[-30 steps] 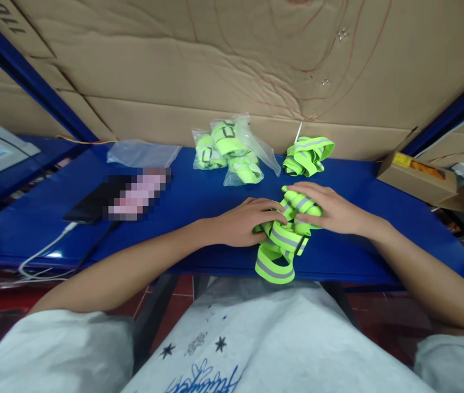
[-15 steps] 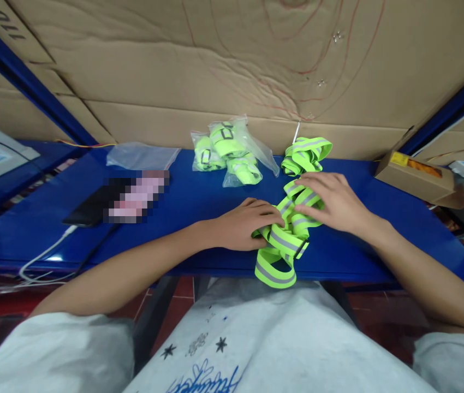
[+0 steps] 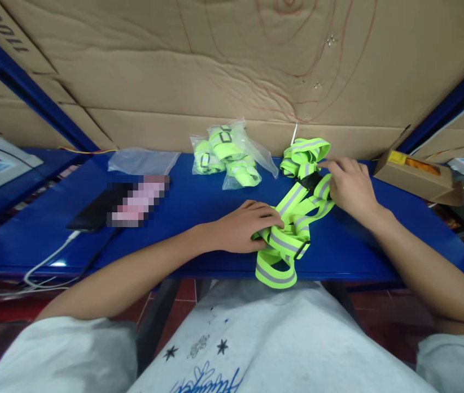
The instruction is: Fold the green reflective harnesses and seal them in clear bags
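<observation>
A tangle of neon-yellow reflective strap [image 3: 287, 244] with a grey stripe and black buckles lies near the table's front edge, one loop hanging over it. My left hand [image 3: 245, 225] is closed on the left side of this strap, its fingertips curled over the webbing. On the right, my right hand [image 3: 351, 188] has its fingers bent against the strap's far right loop, beside a black piece [image 3: 310, 181]; the fingertips are partly hidden. Just behind lies a bundle of the same strap [image 3: 303, 155], close to the fingers.
Clear bags of rolled yellow straps [image 3: 226, 153] lie at the back middle. Left of them are a flat plastic bag [image 3: 144, 161] and a black phone-like device [image 3: 96, 210] on a white cable. An opened cardboard box [image 3: 414, 176] stands at right. A cardboard sheet [image 3: 154, 71] rises behind.
My right hand has moved right and slightly away from me, drawing the strap's upper loops along and exposing the black piece. My left hand keeps its place.
</observation>
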### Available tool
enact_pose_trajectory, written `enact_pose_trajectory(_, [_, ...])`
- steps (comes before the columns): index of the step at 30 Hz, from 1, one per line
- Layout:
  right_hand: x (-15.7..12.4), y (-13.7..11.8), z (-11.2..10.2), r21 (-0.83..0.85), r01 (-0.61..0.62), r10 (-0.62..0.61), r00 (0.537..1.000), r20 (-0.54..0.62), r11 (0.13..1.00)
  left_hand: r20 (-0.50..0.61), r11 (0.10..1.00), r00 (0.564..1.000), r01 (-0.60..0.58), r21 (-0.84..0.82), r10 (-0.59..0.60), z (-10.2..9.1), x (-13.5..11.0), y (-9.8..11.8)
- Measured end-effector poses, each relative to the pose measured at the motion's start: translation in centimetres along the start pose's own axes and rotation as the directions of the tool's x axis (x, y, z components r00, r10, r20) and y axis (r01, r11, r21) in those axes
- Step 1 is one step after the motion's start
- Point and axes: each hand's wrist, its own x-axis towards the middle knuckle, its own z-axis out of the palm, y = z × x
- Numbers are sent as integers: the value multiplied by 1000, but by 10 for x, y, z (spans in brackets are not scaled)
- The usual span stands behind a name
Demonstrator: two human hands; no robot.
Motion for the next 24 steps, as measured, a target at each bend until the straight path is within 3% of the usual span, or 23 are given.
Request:
enact_pose_trajectory(7, [6,4,5,31,-38,31,977,212,999,14,999,1000,-3,-33,4,-2,0,2])
enact_pose_trajectory(11, [4,-2,9,60,14,-30,962,271,998,16,998,1000,-18,-62,19,-3,-1,3])
enact_pose_trajectory(24, [1,-3,15,73,10,-30,960,277,997,62,982,998,-17,-190,29,-8,1,10])
